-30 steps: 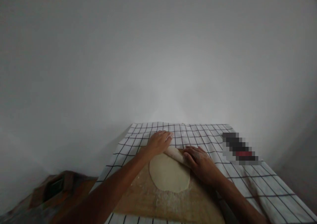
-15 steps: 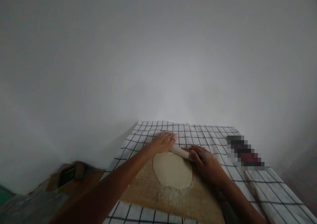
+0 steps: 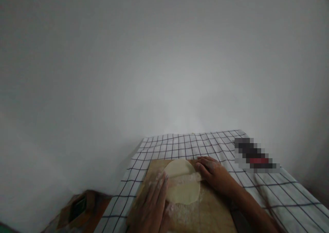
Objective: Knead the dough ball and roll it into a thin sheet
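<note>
A pale round sheet of dough (image 3: 181,195) lies on a floured wooden board (image 3: 205,216). Across its middle runs a floury rolling pin (image 3: 183,179), slightly blurred. My left hand (image 3: 153,200) rests at the pin's left end, its fingers stretched out flat and dusted with flour, partly over the dough's left edge. At the opposite end, my right hand (image 3: 211,173) has its fingers curled over the pin, which hides that tip.
A white cloth with black grid lines (image 3: 177,145) covers the table under the board. To the right lies a pixelated dark and red object (image 3: 257,155). An open cardboard box (image 3: 77,210) stands low at the left. A pale wall (image 3: 164,71) rises behind the table.
The rolling pin has come from the dough's far edge back over its middle. My left hand has moved toward me and down, while my right hand has shifted only slightly.
</note>
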`<state>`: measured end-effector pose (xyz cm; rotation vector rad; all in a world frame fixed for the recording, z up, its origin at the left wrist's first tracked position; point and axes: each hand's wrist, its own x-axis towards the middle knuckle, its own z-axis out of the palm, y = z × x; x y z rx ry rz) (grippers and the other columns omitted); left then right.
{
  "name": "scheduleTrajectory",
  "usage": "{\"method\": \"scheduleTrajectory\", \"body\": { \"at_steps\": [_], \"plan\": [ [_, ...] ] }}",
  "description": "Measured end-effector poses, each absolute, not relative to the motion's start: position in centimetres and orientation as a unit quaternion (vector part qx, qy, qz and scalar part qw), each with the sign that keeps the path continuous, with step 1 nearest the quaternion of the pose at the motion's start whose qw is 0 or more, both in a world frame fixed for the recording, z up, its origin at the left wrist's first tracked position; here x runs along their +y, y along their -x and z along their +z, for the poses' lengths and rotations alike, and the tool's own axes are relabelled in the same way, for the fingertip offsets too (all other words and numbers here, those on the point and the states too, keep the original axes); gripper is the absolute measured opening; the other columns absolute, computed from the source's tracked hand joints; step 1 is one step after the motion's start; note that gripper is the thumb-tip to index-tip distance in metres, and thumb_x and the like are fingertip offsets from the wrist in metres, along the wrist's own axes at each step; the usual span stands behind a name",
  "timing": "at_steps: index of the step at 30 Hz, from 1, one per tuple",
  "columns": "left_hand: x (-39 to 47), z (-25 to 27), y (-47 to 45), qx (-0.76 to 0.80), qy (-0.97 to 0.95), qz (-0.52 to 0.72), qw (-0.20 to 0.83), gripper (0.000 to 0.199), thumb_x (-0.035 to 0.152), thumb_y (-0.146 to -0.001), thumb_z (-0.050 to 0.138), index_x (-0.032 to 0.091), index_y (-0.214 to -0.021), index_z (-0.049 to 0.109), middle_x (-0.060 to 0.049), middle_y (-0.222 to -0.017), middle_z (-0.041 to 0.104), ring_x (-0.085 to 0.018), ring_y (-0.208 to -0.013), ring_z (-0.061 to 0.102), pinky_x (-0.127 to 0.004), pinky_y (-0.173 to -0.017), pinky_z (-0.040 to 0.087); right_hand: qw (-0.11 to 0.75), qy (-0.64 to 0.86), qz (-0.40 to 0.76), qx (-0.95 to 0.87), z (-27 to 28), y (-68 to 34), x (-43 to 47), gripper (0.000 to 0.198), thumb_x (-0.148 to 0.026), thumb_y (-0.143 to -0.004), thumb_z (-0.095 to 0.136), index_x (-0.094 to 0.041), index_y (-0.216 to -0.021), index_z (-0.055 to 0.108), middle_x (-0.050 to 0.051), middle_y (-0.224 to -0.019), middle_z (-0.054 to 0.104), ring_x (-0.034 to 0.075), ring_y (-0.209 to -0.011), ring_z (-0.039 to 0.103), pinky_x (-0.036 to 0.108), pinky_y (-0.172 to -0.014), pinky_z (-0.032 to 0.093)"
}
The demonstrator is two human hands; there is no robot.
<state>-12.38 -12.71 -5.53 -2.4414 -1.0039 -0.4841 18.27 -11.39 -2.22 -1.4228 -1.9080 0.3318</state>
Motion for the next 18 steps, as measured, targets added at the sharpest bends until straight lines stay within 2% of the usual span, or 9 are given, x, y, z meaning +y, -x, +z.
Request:
{"method": "scheduleTrajectory", "body": {
  "at_steps": [4,7,10,15,18],
  "plan": [
    [-8.4,-4.7,11.0,-0.38,0.887,-0.176,0.193,0.065,0.035,-0.099,0.041,0.021,-0.158,0.017,-0.007,-0.159,0.031,-0.026,-0.147,0.029,-0.047,-0.117,0.038,0.363,0.546,0.123,-0.745,-2.3,-18.2,-11.3,0.036,-0.039,-0.102,0.039,-0.025,-0.114,0.07,0.006,-0.119,0.07,0.022,-0.117,0.059,0.037,-0.105,0.043],
    [-3.5,-3.4,8.6,-0.382,0.896,-0.157,0.165,0.049,0.033,-0.102,0.034,0.022,-0.151,0.037,-0.008,-0.153,0.044,-0.025,-0.141,0.04,-0.048,-0.113,0.041,0.366,0.552,0.115,-0.74,-2.4,-18.2,-11.3,0.034,-0.039,-0.101,0.04,-0.025,-0.11,0.07,0.006,-0.116,0.07,0.022,-0.114,0.061,0.036,-0.103,0.043],
    [1.1,-2.5,5.8,-0.365,0.911,-0.107,0.156,0.044,0.032,-0.104,0.031,0.023,-0.144,0.049,-0.011,-0.145,0.054,-0.029,-0.137,0.047,-0.053,-0.108,0.043,0.369,0.556,0.104,-0.738,-2.5,-18.4,-11.0,0.033,-0.036,-0.102,0.039,-0.025,-0.106,0.069,0.005,-0.108,0.071,0.02,-0.105,0.063,0.034,-0.099,0.044],
    [5.9,-1.9,1.6,-0.336,0.928,-0.057,0.153,0.041,0.031,-0.103,0.036,0.025,-0.139,0.055,-0.012,-0.143,0.056,-0.034,-0.133,0.05,-0.056,-0.102,0.046,0.36,0.615,0.082,-0.697,-3.1,-19.5,-10.0,0.036,-0.034,-0.103,0.034,-0.023,-0.097,0.068,0.005,-0.1,0.071,0.02,-0.1,0.064,0.033,-0.092,0.047],
    [6.9,-1.8,0.6,-0.328,0.932,-0.036,0.151,0.039,0.029,-0.101,0.04,0.025,-0.136,0.057,-0.012,-0.142,0.056,-0.033,-0.13,0.053,-0.053,-0.1,0.048,0.358,0.636,0.068,-0.68,-3.7,-20.0,-9.4,0.039,-0.031,-0.104,0.031,-0.02,-0.098,0.068,0.008,-0.101,0.071,0.021,-0.102,0.065,0.033,-0.094,0.047]
  ]
}}
